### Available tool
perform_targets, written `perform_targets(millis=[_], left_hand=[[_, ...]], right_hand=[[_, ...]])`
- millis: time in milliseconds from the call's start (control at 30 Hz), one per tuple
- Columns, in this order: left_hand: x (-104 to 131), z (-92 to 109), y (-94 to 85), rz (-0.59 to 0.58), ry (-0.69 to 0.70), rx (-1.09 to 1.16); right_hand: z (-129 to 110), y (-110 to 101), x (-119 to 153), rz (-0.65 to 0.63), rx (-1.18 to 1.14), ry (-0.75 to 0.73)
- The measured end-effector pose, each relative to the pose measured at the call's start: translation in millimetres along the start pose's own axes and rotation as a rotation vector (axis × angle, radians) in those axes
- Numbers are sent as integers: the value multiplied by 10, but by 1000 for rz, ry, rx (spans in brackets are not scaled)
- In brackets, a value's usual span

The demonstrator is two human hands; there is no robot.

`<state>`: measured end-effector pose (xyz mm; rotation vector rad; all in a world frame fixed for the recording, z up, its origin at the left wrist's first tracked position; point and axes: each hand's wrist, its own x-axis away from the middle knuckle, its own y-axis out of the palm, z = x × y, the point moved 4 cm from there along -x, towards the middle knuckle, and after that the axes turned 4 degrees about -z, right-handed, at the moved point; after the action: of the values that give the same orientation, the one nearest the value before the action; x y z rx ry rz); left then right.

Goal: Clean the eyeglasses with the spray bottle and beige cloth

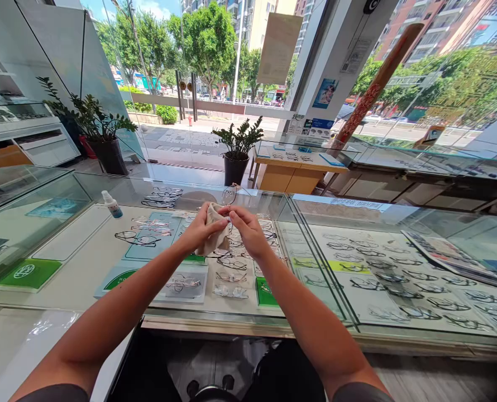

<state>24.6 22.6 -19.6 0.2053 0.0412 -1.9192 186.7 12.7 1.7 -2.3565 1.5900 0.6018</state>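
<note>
Both of my hands are raised over the glass display counter (pixel 248 321). My left hand (pixel 199 228) is closed around a crumpled beige cloth (pixel 212 237), which hangs down below the fingers. My right hand (pixel 248 228) pinches a pair of thin-framed eyeglasses (pixel 229 195) close against the cloth. One round lens stands up above the fingertips, and a thin temple arm reaches out to the right. The other part of the glasses is hidden by the cloth and fingers. A white spray bottle (pixel 111 205) with a blue label stands to the left of my hands.
Dark-framed glasses (pixel 137 239) and a stack of frames (pixel 162 196) lie left of my hands. Rows of eyeglasses (pixel 399 276) fill the right-hand case, with a magazine (pixel 445 257) near them. Potted plants (pixel 237 148) and a wooden cabinet (pixel 292 176) stand beyond the counter.
</note>
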Motion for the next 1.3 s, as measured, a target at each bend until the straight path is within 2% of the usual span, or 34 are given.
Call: perform_targets(millis=[133, 367, 600, 767, 867, 1033, 1200, 1300], left_hand=[[-7, -29, 14, -9, 10, -19], [21, -55, 29, 86, 4, 34], [80, -232, 190, 56, -75, 161], [107, -243, 243, 60, -100, 94], [121, -190, 207, 95, -27, -2], [161, -69, 125, 231, 156, -161], [202, 9, 118, 383, 287, -211], [229, 32, 124, 438, 321, -209]], right_hand=[[2, 33, 16, -4, 25, -6], [2, 97, 39, 7, 25, -9], [-52, 203, 99, 62, 11, -63], [85, 224, 129, 113, -99, 55], [118, 238, 134, 125, -157, 118], [52, 264, 126, 130, -218, 95], [43, 284, 123, 123, -264, 90], [50, 282, 127, 123, -303, 86]])
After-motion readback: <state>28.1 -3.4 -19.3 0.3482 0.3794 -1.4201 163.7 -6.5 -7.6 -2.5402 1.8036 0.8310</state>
